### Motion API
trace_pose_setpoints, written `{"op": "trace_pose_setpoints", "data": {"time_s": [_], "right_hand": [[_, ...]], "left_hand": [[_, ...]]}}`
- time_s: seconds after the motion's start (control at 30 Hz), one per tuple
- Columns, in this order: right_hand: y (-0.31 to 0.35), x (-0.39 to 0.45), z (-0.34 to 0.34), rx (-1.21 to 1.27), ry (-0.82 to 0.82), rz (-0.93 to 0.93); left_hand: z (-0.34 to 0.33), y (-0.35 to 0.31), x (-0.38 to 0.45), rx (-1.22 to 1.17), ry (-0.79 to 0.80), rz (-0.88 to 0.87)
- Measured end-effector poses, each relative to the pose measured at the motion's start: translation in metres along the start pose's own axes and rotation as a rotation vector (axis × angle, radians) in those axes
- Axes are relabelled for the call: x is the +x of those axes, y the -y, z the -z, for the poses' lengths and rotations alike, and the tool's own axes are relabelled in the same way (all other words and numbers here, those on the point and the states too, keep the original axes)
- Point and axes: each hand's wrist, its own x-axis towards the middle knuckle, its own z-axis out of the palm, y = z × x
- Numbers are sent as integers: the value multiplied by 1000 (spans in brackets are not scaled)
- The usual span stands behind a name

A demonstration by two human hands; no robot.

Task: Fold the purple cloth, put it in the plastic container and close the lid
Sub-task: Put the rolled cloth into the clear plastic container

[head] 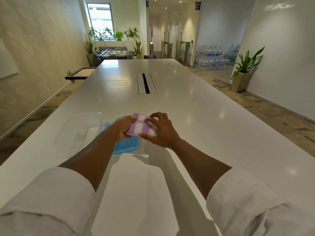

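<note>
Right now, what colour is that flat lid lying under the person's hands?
Light blue; the lid shows plainly in the head view.

A: Obs. 1, head view. What is worn on the arms?

B: White sleeves, both arms. Left sleeve [51, 193] and right sleeve [252, 198] are pushed up to about the elbow, so the forearms are bare from there down.

A: Fabric?

B: Plain, no pattern, no print. It bunches in soft folds at the rolled edges, with grey creases near the bottom corners.

A: Hands?

B: Left hand [121, 127] and right hand [162, 132] are bare: no gloves, rings or watch visible.
</note>
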Motion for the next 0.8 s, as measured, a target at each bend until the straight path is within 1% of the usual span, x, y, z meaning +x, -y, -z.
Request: {"op": "trace_pose_setpoints", "data": {"time_s": [0.2, 0.27, 0.37, 0.47, 0.6, 0.8], "right_hand": [[15, 37, -10, 226, -4, -330], [22, 51, -12, 309, 54, -409], [37, 71, -15, 448, 170, -468], [56, 88, -18, 536, 239, -463], [85, 111, -24, 607, 228, -388], [120, 142, -46, 590, 253, -309]], "left_hand": [[36, -14, -2, 97, 10, -148], [50, -19, -2, 119, 9, -184], [72, -27, -5, 137, -16, -230], [97, -35, -6, 136, -51, -254], [136, -44, -6, 132, -110, -267], [193, -48, -2, 227, -179, -296]]}}
